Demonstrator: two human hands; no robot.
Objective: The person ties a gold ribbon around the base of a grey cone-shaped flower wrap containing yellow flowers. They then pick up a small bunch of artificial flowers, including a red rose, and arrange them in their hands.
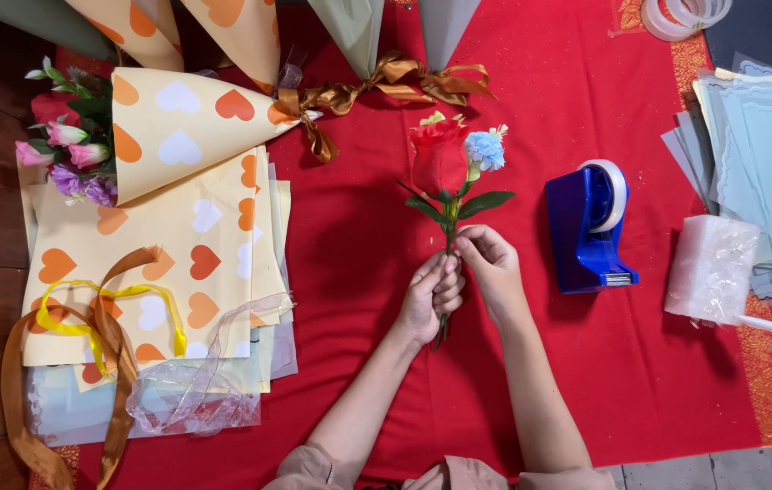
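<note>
Both hands, the left (429,295) and the right (488,263), are closing their grip around the stems of a small posy (448,163) lying on the red bench (359,236), just beside a blue tape dispenser (588,227).

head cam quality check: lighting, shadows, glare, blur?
Head view: even, soft light; faint shadows beside the left hand, right hand and blue tape dispenser on the red cloth. Mild glare on the clear wrap at lower left. Red rose and heart-print paper sharp; no motion blur. Corners slightly dimmer.
</note>
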